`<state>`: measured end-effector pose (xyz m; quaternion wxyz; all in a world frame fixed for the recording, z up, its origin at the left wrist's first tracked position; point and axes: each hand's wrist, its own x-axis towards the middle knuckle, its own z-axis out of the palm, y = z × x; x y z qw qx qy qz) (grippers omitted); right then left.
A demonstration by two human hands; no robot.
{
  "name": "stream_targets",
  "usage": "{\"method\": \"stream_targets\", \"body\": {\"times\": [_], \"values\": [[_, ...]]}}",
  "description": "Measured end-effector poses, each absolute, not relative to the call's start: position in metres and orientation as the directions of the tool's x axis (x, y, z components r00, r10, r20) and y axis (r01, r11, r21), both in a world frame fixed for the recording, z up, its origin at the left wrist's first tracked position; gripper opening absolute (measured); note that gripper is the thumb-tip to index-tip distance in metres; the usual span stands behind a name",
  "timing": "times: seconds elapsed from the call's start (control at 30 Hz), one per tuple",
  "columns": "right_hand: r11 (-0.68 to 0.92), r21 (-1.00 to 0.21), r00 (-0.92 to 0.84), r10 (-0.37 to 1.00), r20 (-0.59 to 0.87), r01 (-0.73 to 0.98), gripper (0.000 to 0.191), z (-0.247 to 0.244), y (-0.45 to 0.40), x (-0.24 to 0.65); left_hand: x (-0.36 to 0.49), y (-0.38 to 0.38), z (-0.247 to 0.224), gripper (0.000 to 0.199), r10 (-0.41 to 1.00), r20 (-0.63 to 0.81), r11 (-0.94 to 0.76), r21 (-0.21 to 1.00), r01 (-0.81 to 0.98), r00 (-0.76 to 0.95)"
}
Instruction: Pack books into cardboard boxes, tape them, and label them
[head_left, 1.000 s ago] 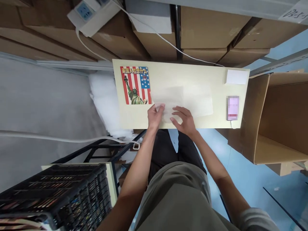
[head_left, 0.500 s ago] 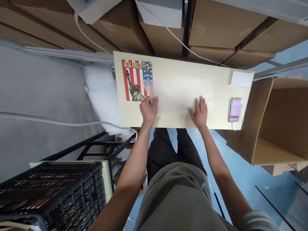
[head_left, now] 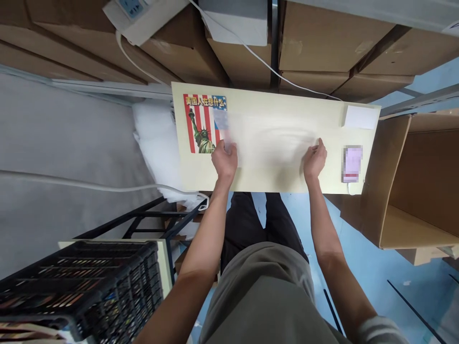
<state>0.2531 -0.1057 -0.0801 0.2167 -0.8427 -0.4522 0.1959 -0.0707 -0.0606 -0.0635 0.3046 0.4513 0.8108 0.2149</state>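
A translucent plastic sheet stretches between my two hands above the cream tabletop. My left hand pinches its left end, with thumb and fingers together. At its right end, my right hand is closed with the fingertips pressed together on the edge. Under the sheet's left end lies a book with a striped flag and the Statue of Liberty on its cover. The sheet veils the book's right side. My left hand covers the book's lower right corner.
A pixelated pink phone and a white box or stack of paper lie at the table's right end. An open cardboard box stands to the right. Cartons line the back. A black crate sits lower left.
My right hand has gone from lying flat on the sheet to pinching its right end, farther right. The sheet is now lifted and rippled. My left hand keeps its pinch.
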Motion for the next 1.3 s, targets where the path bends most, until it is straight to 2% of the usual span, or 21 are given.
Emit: {"method": "stream_targets", "body": {"times": [0.23,0.27,0.37,0.4,0.47,0.6,0.8,0.97,1.03,1.17,1.23,1.3], "values": [[-0.509,-0.516,0.559,0.826,-0.068,0.689,0.055,-0.064,-0.141,0.291,-0.052,-0.066,-0.074,0.011,0.873,-0.339,0.486,0.67,0.562,-0.351],[-0.502,-0.49,0.546,0.836,-0.062,0.713,0.053,-0.063,-0.144,0.293,-0.05,-0.068,-0.075,0.018,0.873,-0.334,0.485,0.675,0.555,-0.356],[-0.429,-0.393,0.462,0.887,-0.01,0.813,0.053,-0.062,-0.145,0.281,-0.041,-0.075,-0.075,0.061,0.913,-0.231,0.399,0.685,0.61,-0.337],[-0.385,-0.363,0.413,0.911,0.0,0.849,0.056,-0.063,-0.143,0.269,-0.037,-0.077,-0.073,0.073,0.937,-0.188,0.341,0.673,0.656,-0.293],[-0.283,-0.311,0.291,0.956,-0.021,0.907,0.064,-0.065,-0.135,0.239,-0.026,-0.081,-0.069,0.084,0.98,-0.142,0.197,0.634,0.748,-0.138],[-0.118,-0.262,0.075,0.982,-0.171,0.958,0.075,-0.075,-0.115,0.172,-0.004,-0.09,-0.072,0.077,0.97,-0.188,-0.008,0.602,0.798,0.152],[-0.103,-0.261,0.044,0.974,-0.221,0.96,0.074,-0.092,-0.107,0.155,0.003,-0.123,-0.087,0.071,0.934,-0.262,-0.032,0.613,0.789,0.241],[-0.066,-0.261,0.011,0.978,-0.208,0.963,0.073,-0.083,-0.109,0.171,-0.025,-0.134,-0.077,0.064,0.916,-0.232,-0.059,0.729,0.682,0.327],[-0.088,-0.298,0.037,0.984,-0.174,0.95,0.074,-0.075,-0.104,0.157,-0.052,-0.124,-0.071,0.056,0.949,-0.192,-0.017,0.762,0.647,0.252],[-0.1,-0.5,0.067,0.994,-0.083,0.86,0.062,-0.069,-0.082,0.084,-0.128,-0.089,-0.068,0.055,0.977,-0.142,0.21,0.747,0.631,-0.157],[-0.106,-0.597,0.078,0.994,-0.073,0.795,0.053,-0.071,-0.069,0.036,-0.163,-0.071,-0.072,0.06,0.939,-0.172,0.323,0.743,0.587,-0.298],[-0.15,-0.639,0.108,0.989,-0.104,0.755,0.049,-0.075,-0.059,-0.009,-0.186,-0.056,-0.078,0.06,0.905,-0.231,0.4,0.75,0.528,-0.357]]}}
